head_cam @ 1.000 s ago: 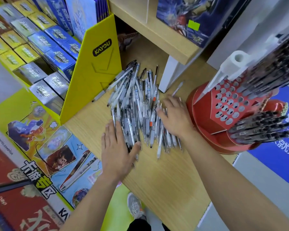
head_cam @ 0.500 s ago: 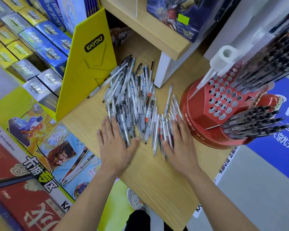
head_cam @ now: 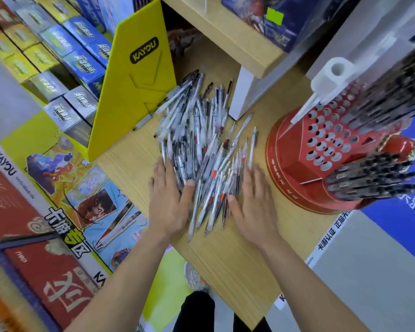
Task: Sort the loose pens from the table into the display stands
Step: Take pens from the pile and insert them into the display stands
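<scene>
My left fingers (head_cam: 159, 174): straight and flat, grasping nothing; my left hand (head_cam: 168, 202) presses the pile's near-left edge.
My right fingers (head_cam: 258, 176): straight too, nothing held; my right hand (head_cam: 254, 207) lies on the near-right edge.
Writing: "KAYOU" on the poster (head_cam: 58, 183) and the yellow divider (head_cam: 134, 92).
Loose pens (head_cam: 201, 144): heaped on the wooden table (head_cam: 225, 259), between the divider and the red display stand (head_cam: 297, 164).
Hard to make out: the labels on the boxes (head_cam: 65, 63) are blurred; the stand's black pens (head_cam: 369, 178) are cut off at the right.

Shop, stacked card boxes (head_cam: 82, 44), red pen display stand (head_cam: 321, 149), wooden shelving (head_cam: 237, 41)
</scene>
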The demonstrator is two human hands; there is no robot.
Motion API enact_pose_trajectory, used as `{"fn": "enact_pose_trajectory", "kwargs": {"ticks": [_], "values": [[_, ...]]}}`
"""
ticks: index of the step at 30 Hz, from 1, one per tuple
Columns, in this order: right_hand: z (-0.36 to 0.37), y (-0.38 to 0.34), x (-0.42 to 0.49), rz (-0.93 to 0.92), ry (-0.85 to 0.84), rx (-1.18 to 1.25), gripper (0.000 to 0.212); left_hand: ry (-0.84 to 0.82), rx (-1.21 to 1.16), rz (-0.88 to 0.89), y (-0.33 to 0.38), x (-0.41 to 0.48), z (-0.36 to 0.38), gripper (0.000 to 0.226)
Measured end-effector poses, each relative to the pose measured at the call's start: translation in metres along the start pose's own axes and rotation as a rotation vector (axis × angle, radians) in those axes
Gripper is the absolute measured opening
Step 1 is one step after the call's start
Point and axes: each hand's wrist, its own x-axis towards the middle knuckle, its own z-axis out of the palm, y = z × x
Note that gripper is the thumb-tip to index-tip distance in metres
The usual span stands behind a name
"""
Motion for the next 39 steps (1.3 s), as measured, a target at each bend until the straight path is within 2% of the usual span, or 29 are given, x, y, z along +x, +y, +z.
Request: {"fn": "enact_pose_trajectory", "kwargs": {"ticks": [4,9,17,21,26,30,33,39], "values": [[0.011,-0.006,0.003,-0.003,-0.032,-0.132,0.074,0.03,0.02,0.016,0.012,-0.004,0.017,0.091],[0.007,-0.01,0.007,-0.119,-0.034,-0.106,0.073,0.131,0.131,-0.072,0.025,-0.003,0.031,0.085],[0.001,0.012,-0.001,-0.085,-0.096,-0.159,0.079,0.071,0.046,-0.04,0.012,-0.016,0.017,0.089],[0.008,-0.012,0.0,-0.196,-0.11,-0.101,0.08,0.016,0.111,0.04,0.01,-0.033,0.025,0.082],[0.008,-0.017,0.016,-0.399,-0.099,-0.104,0.075,0.029,0.039,0.083,0.004,-0.03,0.026,0.07],[0.007,-0.002,0.01,-0.333,-0.086,-0.171,0.077,0.024,0.059,0.096,0.005,-0.032,0.026,0.07],[0.011,-0.012,0.009,-0.313,-0.085,-0.135,0.074,0.035,0.092,0.064,0.013,-0.03,0.03,0.074],[0.003,-0.009,0.012,-0.316,-0.085,-0.143,0.074,0.038,-0.015,0.09,0.008,-0.028,0.015,0.064]]}}
